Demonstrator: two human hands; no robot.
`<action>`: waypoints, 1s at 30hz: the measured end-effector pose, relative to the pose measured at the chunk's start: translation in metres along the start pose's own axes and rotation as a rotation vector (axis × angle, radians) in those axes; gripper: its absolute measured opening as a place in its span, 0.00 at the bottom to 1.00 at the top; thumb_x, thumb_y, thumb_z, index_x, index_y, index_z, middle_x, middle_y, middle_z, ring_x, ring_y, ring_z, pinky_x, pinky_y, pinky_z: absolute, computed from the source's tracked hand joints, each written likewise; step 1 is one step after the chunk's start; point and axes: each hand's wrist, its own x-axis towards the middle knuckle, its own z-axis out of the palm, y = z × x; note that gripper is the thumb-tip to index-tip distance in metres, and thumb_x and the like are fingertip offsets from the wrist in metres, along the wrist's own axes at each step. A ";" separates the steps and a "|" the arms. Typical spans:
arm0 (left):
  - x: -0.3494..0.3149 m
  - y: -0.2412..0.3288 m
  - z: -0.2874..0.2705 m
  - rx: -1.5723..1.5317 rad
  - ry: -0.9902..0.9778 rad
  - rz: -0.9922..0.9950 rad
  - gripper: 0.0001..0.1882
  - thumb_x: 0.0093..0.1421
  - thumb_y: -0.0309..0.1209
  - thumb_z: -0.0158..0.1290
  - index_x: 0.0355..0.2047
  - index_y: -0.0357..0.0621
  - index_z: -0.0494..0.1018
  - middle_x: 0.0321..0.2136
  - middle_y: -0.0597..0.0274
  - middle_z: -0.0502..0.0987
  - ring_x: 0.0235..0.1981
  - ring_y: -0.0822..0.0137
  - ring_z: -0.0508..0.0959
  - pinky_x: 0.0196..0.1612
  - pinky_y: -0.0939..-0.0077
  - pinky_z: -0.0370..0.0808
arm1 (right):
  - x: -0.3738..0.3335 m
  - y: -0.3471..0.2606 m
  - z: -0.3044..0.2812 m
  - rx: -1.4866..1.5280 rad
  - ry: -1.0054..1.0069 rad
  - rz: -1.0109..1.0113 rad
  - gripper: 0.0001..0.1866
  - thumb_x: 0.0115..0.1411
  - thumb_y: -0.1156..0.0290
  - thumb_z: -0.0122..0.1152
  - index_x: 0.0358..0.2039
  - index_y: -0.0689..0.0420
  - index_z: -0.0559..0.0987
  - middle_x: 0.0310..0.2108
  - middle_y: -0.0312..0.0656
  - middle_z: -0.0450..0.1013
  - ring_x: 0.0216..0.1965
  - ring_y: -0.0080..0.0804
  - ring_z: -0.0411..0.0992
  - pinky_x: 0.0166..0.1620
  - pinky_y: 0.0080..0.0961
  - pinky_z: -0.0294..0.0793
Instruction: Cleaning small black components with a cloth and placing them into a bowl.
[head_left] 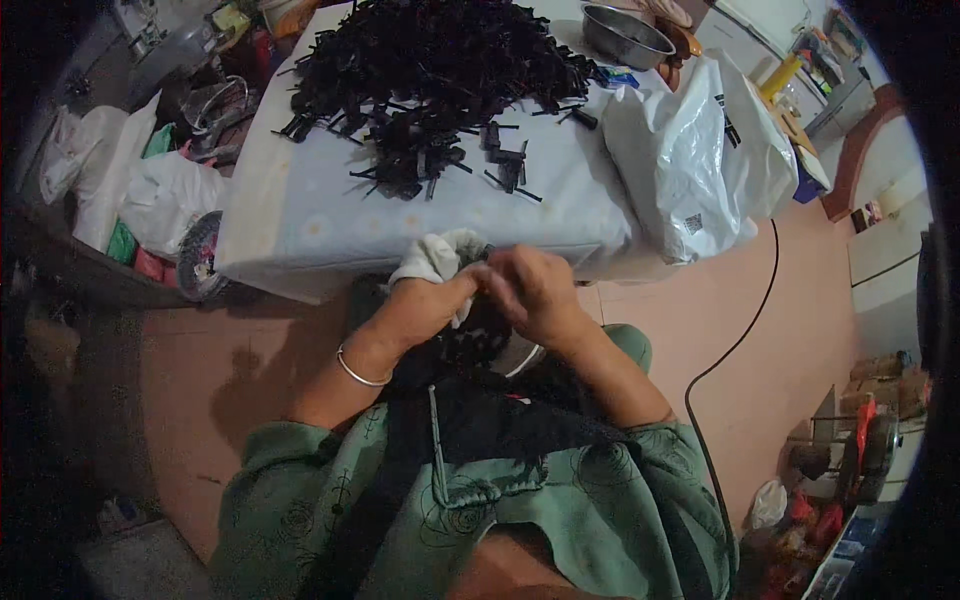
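Both hands meet just below the near edge of the worktop covered in a pale blue cloth, over the lap: the left hand, with a thin silver bangle at the wrist, has its grip closed round a bunched white cloth, and the right hand pinches its fingers together on a small dark piece that is too hidden to name. The work would go best with the hands kept close and low, so a dropped part lands in the dark heap in the lap. The big pile of black plastic pieces lies further back on that worktop, stragglers nearer the edge. A crinkled white plastic bag overhangs the worktop's right corner, and a black cable trails on the floor beyond it; the floor left of the worktop looks freer
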 end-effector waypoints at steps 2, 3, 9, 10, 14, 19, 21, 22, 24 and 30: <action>-0.004 0.002 -0.001 0.023 0.009 0.024 0.11 0.54 0.26 0.51 0.37 0.35 0.69 0.23 0.62 0.73 0.18 0.78 0.69 0.20 0.84 0.67 | 0.007 -0.011 0.001 0.124 0.052 0.248 0.08 0.48 0.73 0.61 0.25 0.59 0.70 0.17 0.40 0.65 0.18 0.30 0.64 0.23 0.25 0.65; -0.005 0.002 -0.001 0.047 0.017 0.049 0.10 0.53 0.26 0.51 0.36 0.34 0.69 0.24 0.62 0.73 0.19 0.77 0.69 0.22 0.84 0.68 | 0.008 -0.013 0.002 0.247 0.105 0.496 0.09 0.50 0.72 0.61 0.24 0.59 0.69 0.16 0.39 0.63 0.18 0.24 0.62 0.23 0.23 0.63; -0.010 0.010 0.005 0.263 0.125 0.196 0.10 0.51 0.25 0.51 0.34 0.34 0.70 0.23 0.62 0.74 0.26 0.75 0.71 0.32 0.80 0.69 | 0.004 -0.007 -0.001 0.435 -0.113 0.535 0.12 0.58 0.67 0.54 0.22 0.61 0.68 0.17 0.32 0.60 0.21 0.16 0.56 0.23 0.19 0.59; -0.011 0.009 0.004 0.263 0.126 0.195 0.10 0.51 0.25 0.51 0.34 0.34 0.70 0.23 0.62 0.74 0.26 0.75 0.71 0.32 0.80 0.69 | 0.001 -0.008 0.000 0.436 -0.114 0.536 0.12 0.58 0.67 0.54 0.22 0.61 0.68 0.17 0.32 0.60 0.21 0.16 0.56 0.23 0.19 0.59; -0.012 0.011 0.007 0.490 0.216 0.301 0.09 0.50 0.26 0.51 0.33 0.35 0.71 0.25 0.55 0.75 0.27 0.65 0.74 0.34 0.75 0.70 | -0.010 -0.008 0.011 0.488 -0.215 0.545 0.14 0.61 0.66 0.48 0.23 0.62 0.69 0.16 0.35 0.61 0.21 0.18 0.56 0.23 0.21 0.60; -0.013 0.014 0.005 0.765 0.158 0.426 0.09 0.51 0.26 0.50 0.33 0.36 0.71 0.27 0.51 0.75 0.29 0.54 0.75 0.36 0.69 0.70 | -0.014 -0.006 0.014 0.812 -0.214 0.594 0.16 0.62 0.63 0.44 0.25 0.63 0.70 0.15 0.38 0.60 0.22 0.19 0.57 0.26 0.23 0.63; -0.016 0.004 0.002 0.501 0.093 0.347 0.13 0.49 0.21 0.50 0.37 0.32 0.70 0.32 0.54 0.74 0.32 0.65 0.74 0.37 0.77 0.70 | -0.011 -0.016 0.004 0.678 -0.228 0.508 0.17 0.63 0.62 0.43 0.27 0.63 0.71 0.17 0.32 0.63 0.23 0.17 0.57 0.27 0.21 0.63; -0.016 0.006 0.002 0.499 0.090 0.346 0.13 0.49 0.21 0.50 0.37 0.32 0.70 0.32 0.54 0.74 0.32 0.65 0.74 0.37 0.77 0.70 | -0.009 -0.018 0.003 0.676 -0.228 0.511 0.17 0.63 0.62 0.43 0.27 0.63 0.71 0.17 0.32 0.63 0.23 0.17 0.57 0.27 0.21 0.63; -0.016 0.014 0.004 0.739 0.099 0.531 0.14 0.50 0.20 0.49 0.38 0.33 0.69 0.31 0.54 0.73 0.32 0.66 0.73 0.37 0.76 0.70 | -0.008 -0.020 0.003 0.701 -0.233 0.580 0.17 0.63 0.62 0.43 0.27 0.63 0.71 0.18 0.30 0.63 0.24 0.16 0.58 0.27 0.20 0.62; -0.018 0.006 0.007 0.697 0.101 0.465 0.15 0.51 0.20 0.49 0.41 0.34 0.66 0.30 0.59 0.72 0.32 0.69 0.72 0.37 0.76 0.69 | -0.019 -0.010 0.012 0.832 -0.218 0.674 0.17 0.63 0.63 0.43 0.26 0.63 0.71 0.19 0.36 0.65 0.25 0.17 0.59 0.29 0.17 0.63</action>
